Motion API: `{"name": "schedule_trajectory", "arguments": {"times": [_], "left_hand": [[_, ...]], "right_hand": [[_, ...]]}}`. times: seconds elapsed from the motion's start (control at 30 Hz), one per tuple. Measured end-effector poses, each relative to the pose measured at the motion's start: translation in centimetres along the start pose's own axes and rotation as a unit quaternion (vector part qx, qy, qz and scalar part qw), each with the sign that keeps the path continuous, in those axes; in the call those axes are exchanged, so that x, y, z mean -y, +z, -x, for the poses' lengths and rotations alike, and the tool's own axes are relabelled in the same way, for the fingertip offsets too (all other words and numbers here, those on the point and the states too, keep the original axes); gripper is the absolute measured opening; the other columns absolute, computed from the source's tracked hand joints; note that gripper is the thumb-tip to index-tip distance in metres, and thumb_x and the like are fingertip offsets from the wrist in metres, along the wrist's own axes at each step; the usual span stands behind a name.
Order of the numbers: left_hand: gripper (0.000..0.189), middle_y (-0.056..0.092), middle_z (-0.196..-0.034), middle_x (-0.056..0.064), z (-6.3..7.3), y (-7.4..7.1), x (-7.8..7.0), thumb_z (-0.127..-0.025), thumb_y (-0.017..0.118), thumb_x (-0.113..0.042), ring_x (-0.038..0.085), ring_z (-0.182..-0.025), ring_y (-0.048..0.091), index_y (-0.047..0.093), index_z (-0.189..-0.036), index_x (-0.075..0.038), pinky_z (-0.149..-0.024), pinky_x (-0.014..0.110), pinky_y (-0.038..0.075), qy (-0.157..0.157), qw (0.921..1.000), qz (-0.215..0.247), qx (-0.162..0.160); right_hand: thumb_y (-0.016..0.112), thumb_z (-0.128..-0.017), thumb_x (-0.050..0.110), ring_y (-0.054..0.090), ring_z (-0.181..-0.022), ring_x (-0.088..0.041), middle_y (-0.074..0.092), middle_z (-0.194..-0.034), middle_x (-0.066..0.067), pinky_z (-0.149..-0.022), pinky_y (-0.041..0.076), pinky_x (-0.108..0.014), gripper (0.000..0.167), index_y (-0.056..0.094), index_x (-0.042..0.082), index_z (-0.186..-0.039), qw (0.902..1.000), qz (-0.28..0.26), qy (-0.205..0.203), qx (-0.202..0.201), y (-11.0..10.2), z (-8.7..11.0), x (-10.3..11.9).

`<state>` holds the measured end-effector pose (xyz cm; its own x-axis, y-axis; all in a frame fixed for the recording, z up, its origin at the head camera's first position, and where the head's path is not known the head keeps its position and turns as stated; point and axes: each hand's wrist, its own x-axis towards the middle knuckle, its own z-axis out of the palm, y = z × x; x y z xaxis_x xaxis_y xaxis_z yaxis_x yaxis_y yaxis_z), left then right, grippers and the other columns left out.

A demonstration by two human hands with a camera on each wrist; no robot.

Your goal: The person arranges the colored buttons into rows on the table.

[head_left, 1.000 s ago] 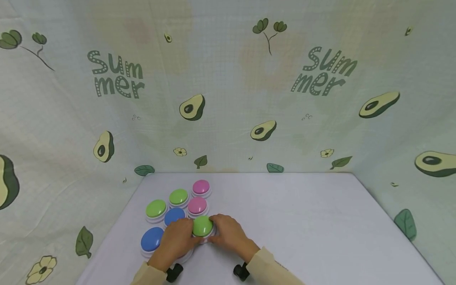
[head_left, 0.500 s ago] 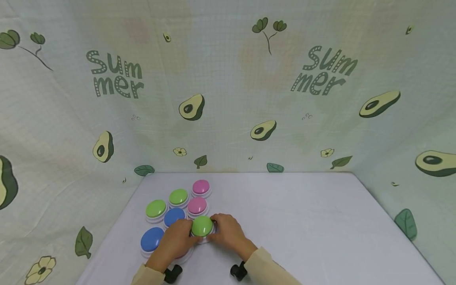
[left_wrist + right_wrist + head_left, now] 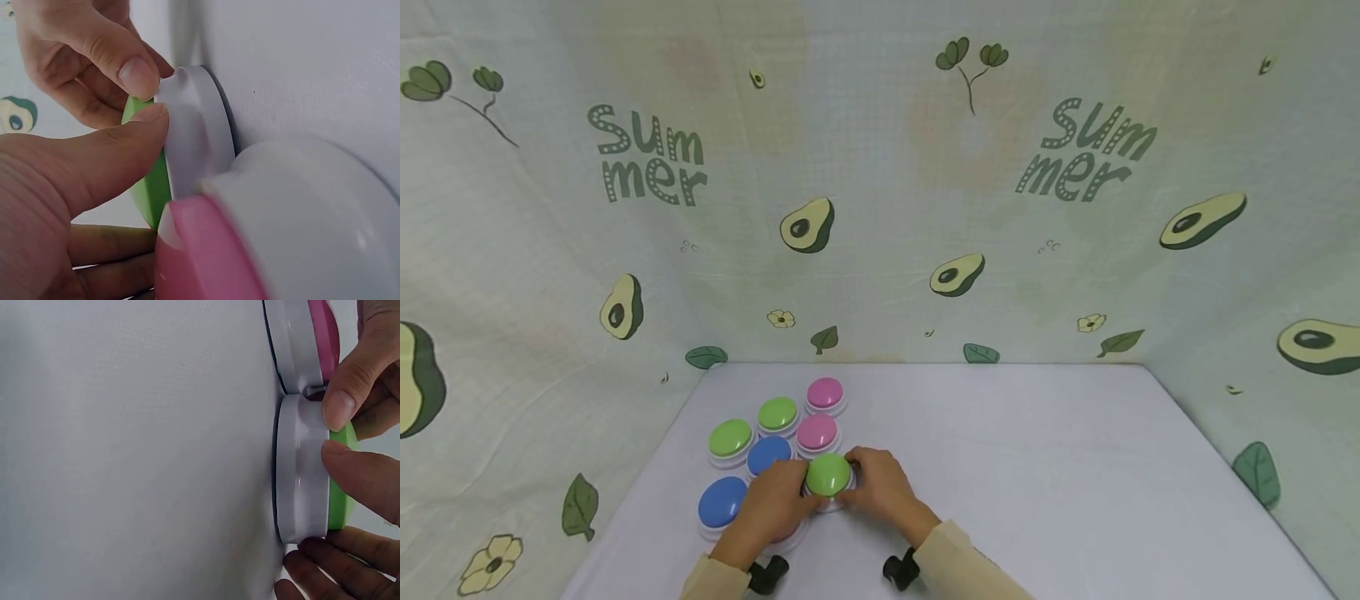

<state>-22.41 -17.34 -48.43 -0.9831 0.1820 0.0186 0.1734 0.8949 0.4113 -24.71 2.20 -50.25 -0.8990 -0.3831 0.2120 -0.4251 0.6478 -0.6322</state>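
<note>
Both hands share the grip: left hand [image 3: 782, 498] and right hand [image 3: 883, 493] hold the green button [image 3: 828, 473] between them, spread just as wide as its body. Their thumbs lie side by side at the near edge, close to the seam where green cap meets white base [image 3: 303, 472], and fingers reach round the flanks. It appears to sit flat on the white worktop [image 3: 1037, 475], at the near right of a cluster, a pink button [image 3: 817, 431] just behind it.

From where I stand it looks like hard, glossy plastic, probably light and stiff, a bit slippery, not fragile. I'd take it low by the base, whose ridged side should give purchase; the domed cap might press down or slip.
</note>
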Motion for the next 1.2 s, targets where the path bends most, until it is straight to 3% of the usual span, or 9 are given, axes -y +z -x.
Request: {"name": "schedule_trajectory", "arguments": {"times": [0.23, 0.43, 0.67, 0.93, 1.2], "left_hand": [[0.033, 0.067, -0.086, -0.003, -0.2, 0.3, -0.5, -0.080, 0.092, -0.026, 0.014, -0.077, 0.056, 0.074, -0.103, -0.011, -0.079, 0.048, 0.059, 0.010, 0.9996, 0.023, -0.009], [0.035, 0.071, -0.091, 0.005, -0.8, 0.9, -1.3, -0.079, 0.092, -0.021, 0.020, -0.085, 0.066, 0.072, -0.103, -0.006, -0.083, 0.050, 0.060, 0.039, 0.9974, 0.047, -0.040], [0.037, 0.071, -0.088, 0.008, -1.7, 1.8, -2.1, -0.074, 0.095, -0.019, 0.022, -0.081, 0.066, 0.070, -0.097, -0.005, -0.077, 0.048, 0.059, 0.075, 0.9924, 0.041, -0.089], [0.039, 0.074, -0.095, 0.010, -3.2, 2.8, -3.3, -0.075, 0.094, -0.017, 0.025, -0.089, 0.069, 0.074, -0.103, 0.000, -0.084, 0.050, 0.060, 0.079, 0.9912, 0.069, -0.080], [0.051, 0.075, -0.110, 0.018, -5.3, 3.7, -5.2, -0.079, 0.092, -0.018, 0.034, -0.106, 0.069, 0.071, -0.119, 0.006, -0.094, 0.053, 0.058, 0.087, 0.9891, 0.091, -0.077]], "right_hand": [[0.098, -0.068, 0.017, 0.069, -0.099, -0.021, 0.076, -0.106, -0.007, -0.091, 0.059, -0.039, 0.051, 0.075, 0.002, -0.112, 0.9995, -0.027, 0.009, -0.015, -0.3, 0.2, -0.4], [0.098, -0.069, 0.014, 0.071, -0.096, -0.023, 0.076, -0.105, -0.008, -0.087, 0.060, -0.038, 0.052, 0.073, 0.001, -0.113, 0.9981, -0.049, 0.015, -0.034, -0.7, 0.5, -1.3], [0.097, -0.069, 0.009, 0.074, -0.100, -0.031, 0.076, -0.109, -0.016, -0.087, 0.063, -0.041, 0.053, 0.072, -0.003, -0.114, 0.9952, -0.079, 0.031, -0.049, -1.5, 0.4, -2.3], [0.096, -0.069, 0.005, 0.075, -0.099, -0.033, 0.075, -0.111, -0.021, -0.083, 0.064, -0.036, 0.054, 0.071, -0.007, -0.116, 0.9918, -0.093, 0.058, -0.065, -2.4, 0.5, -3.4], [0.096, -0.071, 0.006, 0.071, -0.111, -0.037, 0.074, -0.116, -0.021, -0.093, 0.062, -0.045, 0.056, 0.070, -0.006, -0.119, 0.9882, -0.086, 0.089, -0.091, -4.3, 0.4, -4.9]]}}
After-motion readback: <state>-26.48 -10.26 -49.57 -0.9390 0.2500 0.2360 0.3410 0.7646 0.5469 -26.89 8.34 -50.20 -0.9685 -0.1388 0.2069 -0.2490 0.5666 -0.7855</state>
